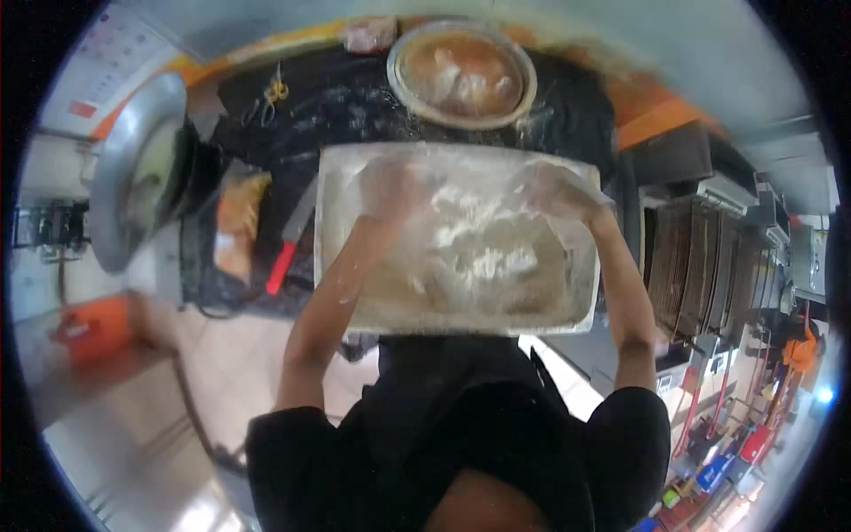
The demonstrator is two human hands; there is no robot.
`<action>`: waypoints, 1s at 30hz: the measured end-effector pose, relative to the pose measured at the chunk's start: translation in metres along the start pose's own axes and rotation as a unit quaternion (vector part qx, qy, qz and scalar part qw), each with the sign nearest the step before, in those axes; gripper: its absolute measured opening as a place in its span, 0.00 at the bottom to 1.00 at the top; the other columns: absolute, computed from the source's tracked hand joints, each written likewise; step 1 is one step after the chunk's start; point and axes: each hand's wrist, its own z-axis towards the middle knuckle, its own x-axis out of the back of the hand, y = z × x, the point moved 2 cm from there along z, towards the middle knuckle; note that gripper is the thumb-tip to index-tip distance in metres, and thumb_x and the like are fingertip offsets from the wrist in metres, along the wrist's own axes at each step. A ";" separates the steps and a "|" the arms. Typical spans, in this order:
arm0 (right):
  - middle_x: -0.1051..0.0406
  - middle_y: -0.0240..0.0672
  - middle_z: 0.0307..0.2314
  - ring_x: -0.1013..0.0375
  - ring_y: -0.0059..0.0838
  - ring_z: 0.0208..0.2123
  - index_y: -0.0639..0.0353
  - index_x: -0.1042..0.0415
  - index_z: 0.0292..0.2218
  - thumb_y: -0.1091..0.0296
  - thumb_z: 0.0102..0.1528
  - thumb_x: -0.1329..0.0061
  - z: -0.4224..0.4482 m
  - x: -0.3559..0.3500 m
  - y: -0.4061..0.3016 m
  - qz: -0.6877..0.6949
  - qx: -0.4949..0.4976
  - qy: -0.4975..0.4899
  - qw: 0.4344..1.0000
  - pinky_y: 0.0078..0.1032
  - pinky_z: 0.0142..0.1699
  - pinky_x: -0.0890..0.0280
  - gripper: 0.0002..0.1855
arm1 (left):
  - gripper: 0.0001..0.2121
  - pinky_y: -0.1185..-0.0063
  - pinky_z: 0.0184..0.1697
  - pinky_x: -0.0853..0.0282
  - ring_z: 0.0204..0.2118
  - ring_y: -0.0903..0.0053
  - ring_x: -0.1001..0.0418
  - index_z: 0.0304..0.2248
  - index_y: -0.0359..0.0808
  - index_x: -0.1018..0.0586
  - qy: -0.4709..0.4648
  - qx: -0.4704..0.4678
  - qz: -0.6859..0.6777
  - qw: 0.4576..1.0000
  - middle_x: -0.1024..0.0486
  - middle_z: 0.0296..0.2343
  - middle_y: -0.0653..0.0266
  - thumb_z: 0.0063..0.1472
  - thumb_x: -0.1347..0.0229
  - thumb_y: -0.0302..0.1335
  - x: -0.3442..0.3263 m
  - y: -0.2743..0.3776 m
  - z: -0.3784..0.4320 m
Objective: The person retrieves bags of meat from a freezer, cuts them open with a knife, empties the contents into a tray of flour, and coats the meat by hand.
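A rectangular pale tub (pixel 324 219) lies before me with loose white flour (pixel 479 219) heaped and spread across its bottom. Over its left side is my left hand (pixel 397 186), strongly blurred. My right hand (pixel 555 189) is at the right side, close to the tub's wall, and it too is smeared by motion. Whether either hand grips anything in the flour cannot be made out. Beyond the tub stands a round bowl (pixel 397 86) with reddish-brown liquid and pale pieces (pixel 459 76) in it.
Left of the tub lie a red-handled knife (pixel 282 266) and a clear bag of orange food (pixel 238 223). Yellow-handled scissors (pixel 276 90) rest on the black table cover (pixel 319 86). A large metal basin (pixel 106 173) stands far left; dark ribbed equipment (pixel 691 266) stands right.
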 end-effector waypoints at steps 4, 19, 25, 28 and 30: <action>0.27 0.48 0.43 0.28 0.43 0.46 0.61 0.24 0.44 0.58 0.53 0.46 -0.038 -0.103 0.030 -0.104 -0.072 -0.157 0.979 0.35 0.54 0.36 0.20 | 0.21 0.67 0.42 0.29 0.37 0.60 0.23 0.38 0.32 0.21 -0.285 0.088 0.023 0.954 0.21 0.33 0.51 0.53 0.41 0.43 -0.028 -0.010 -0.077; 0.26 0.43 0.30 0.27 0.41 0.31 0.67 0.30 0.46 0.63 0.52 0.49 -0.044 -0.132 0.055 0.164 0.021 0.244 0.955 0.28 0.42 0.30 0.22 | 0.21 0.68 0.46 0.28 0.41 0.55 0.22 0.35 0.32 0.17 -0.336 0.155 0.059 0.927 0.21 0.37 0.45 0.56 0.47 0.44 -0.070 -0.017 -0.083; 0.25 0.45 0.35 0.26 0.38 0.33 0.63 0.26 0.42 0.71 0.52 0.52 -0.041 -0.117 0.012 0.139 -0.159 0.181 0.961 0.25 0.42 0.30 0.15 | 0.21 0.66 0.48 0.30 0.43 0.56 0.24 0.39 0.32 0.20 -0.379 0.100 0.036 0.919 0.24 0.39 0.44 0.56 0.47 0.43 -0.033 -0.033 -0.098; 0.25 0.47 0.37 0.26 0.35 0.35 0.65 0.26 0.42 0.70 0.53 0.52 -0.042 -0.117 0.025 0.135 -0.157 0.178 0.962 0.26 0.43 0.31 0.15 | 0.21 0.65 0.42 0.28 0.38 0.54 0.22 0.29 0.29 0.18 -0.316 0.210 0.003 0.925 0.21 0.32 0.42 0.52 0.44 0.44 -0.042 -0.050 -0.086; 0.25 0.49 0.39 0.26 0.33 0.36 0.66 0.26 0.42 0.69 0.53 0.52 -0.035 -0.113 0.023 0.108 -0.138 0.090 0.980 0.26 0.44 0.31 0.15 | 0.20 0.65 0.41 0.27 0.36 0.54 0.21 0.27 0.29 0.19 -0.241 0.265 -0.039 0.933 0.21 0.31 0.44 0.51 0.43 0.43 -0.070 -0.084 -0.099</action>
